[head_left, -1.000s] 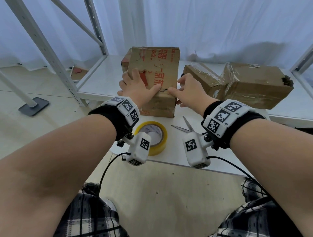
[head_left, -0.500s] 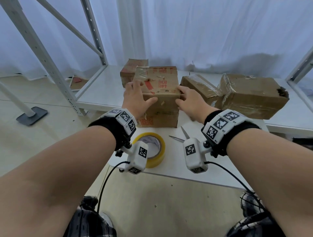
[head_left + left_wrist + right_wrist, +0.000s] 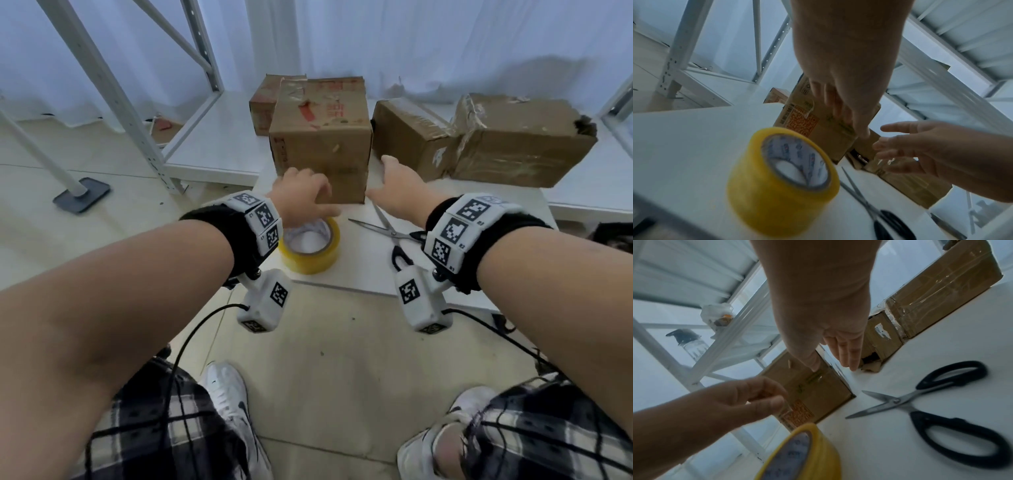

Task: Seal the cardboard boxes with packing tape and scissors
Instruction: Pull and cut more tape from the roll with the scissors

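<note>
Head view: cardboard box [image 3: 320, 137] beyond both free hands, tape roll [image 3: 310, 246] beneath the left.

Left hand [image 3: 301, 195] fingers loosely curled, holding nothing; right hand [image 3: 399, 188] fingers straight, spread.

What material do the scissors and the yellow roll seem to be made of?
Scissors: bare, grey metal blades with a dull shine; black handles with a matte look, probably plastic.
Yellow roll: glossy, translucent yellow plastic tape wound in layers; the printed inner core looks like cardboard, though blur leaves that open.
</note>
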The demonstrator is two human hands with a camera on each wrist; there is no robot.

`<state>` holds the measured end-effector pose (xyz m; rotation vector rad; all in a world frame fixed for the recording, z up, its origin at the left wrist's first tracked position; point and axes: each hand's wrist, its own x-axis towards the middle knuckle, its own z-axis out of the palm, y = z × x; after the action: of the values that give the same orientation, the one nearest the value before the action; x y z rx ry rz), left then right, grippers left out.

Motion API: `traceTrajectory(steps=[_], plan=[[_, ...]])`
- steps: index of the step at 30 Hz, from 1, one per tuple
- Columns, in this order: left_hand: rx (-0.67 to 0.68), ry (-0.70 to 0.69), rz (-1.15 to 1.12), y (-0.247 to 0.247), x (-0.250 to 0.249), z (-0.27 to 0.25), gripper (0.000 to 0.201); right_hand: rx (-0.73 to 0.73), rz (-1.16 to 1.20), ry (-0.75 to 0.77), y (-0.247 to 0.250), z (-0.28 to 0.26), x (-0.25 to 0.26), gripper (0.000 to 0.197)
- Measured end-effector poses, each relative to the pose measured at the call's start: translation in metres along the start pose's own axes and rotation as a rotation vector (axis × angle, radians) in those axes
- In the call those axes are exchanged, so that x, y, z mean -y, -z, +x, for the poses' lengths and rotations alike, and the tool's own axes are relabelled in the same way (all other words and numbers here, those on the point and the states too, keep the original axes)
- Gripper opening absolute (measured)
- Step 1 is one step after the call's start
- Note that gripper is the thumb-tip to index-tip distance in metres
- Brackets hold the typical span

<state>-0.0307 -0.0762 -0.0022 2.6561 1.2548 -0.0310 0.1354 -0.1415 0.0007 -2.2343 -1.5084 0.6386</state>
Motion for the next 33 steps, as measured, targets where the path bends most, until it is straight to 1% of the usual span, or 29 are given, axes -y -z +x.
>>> traceTrajectory(steps=[2, 4, 5, 7, 9, 11, 13, 14, 16, 18, 20, 24, 26, 28, 30, 33], plan=[[0.19, -0.018, 0.1, -0.013, -0.005, -0.01, 0.048, 0.035, -0.033, -0.004, -0.006, -0.009, -0.004, 0.056], [0.341, -0.03, 0.204, -0.026, -0.01, -0.019, 0.049, 0.08, -0.048, -0.008, -0.011, -0.016, -0.007, 0.052], [0.388, -0.029, 0.237, -0.031, -0.012, -0.022, 0.048, 0.096, -0.05, -0.007, -0.012, -0.02, -0.007, 0.051], [0.423, -0.013, 0.227, -0.035, -0.012, -0.025, 0.039, 0.138, -0.028, 0.007, -0.014, -0.026, -0.006, 0.056], [0.404, -0.04, 0.154, -0.027, -0.012, -0.026, 0.033, 0.216, 0.022, 0.023, -0.013, -0.03, -0.005, 0.066], [0.371, -0.104, 0.03, -0.009, -0.013, -0.025, 0.027, 0.325, 0.08, 0.017, -0.008, -0.034, -0.005, 0.081], [0.331, -0.132, -0.122, 0.015, -0.016, -0.025, 0.031, 0.405, 0.117, 0.027, 0.003, -0.034, -0.003, 0.092], [0.316, -0.131, -0.202, 0.026, -0.019, -0.024, 0.033, 0.415, 0.151, 0.044, 0.009, -0.033, 0.0, 0.094], [0.278, -0.133, -0.312, 0.042, -0.024, -0.023, 0.035, 0.382, 0.213, 0.097, 0.021, -0.03, 0.006, 0.094], [0.251, -0.118, -0.388, 0.051, -0.028, -0.021, 0.036, 0.297, 0.233, 0.156, 0.029, -0.029, 0.012, 0.091], [0.231, -0.083, -0.474, 0.055, -0.029, -0.02, 0.032, 0.218, 0.241, 0.209, 0.035, -0.028, 0.015, 0.084], [0.215, -0.008, -0.62, 0.05, -0.024, -0.018, 0.018, 0.155, 0.219, 0.277, 0.037, -0.025, 0.018, 0.07], [0.213, 0.017, -0.653, 0.047, -0.022, -0.017, 0.018, 0.137, 0.239, 0.285, 0.033, -0.024, 0.017, 0.068], [0.188, 0.035, -0.702, 0.046, -0.021, -0.018, 0.024, 0.128, 0.294, 0.286, 0.031, -0.024, 0.016, 0.068], [0.153, 0.041, -0.751, 0.046, -0.021, -0.018, 0.029, 0.152, 0.341, 0.278, 0.03, -0.025, 0.017, 0.072], [0.124, 0.047, -0.815, 0.049, -0.021, -0.02, 0.023, 0.287, 0.419, 0.241, 0.032, -0.025, 0.018, 0.086]])
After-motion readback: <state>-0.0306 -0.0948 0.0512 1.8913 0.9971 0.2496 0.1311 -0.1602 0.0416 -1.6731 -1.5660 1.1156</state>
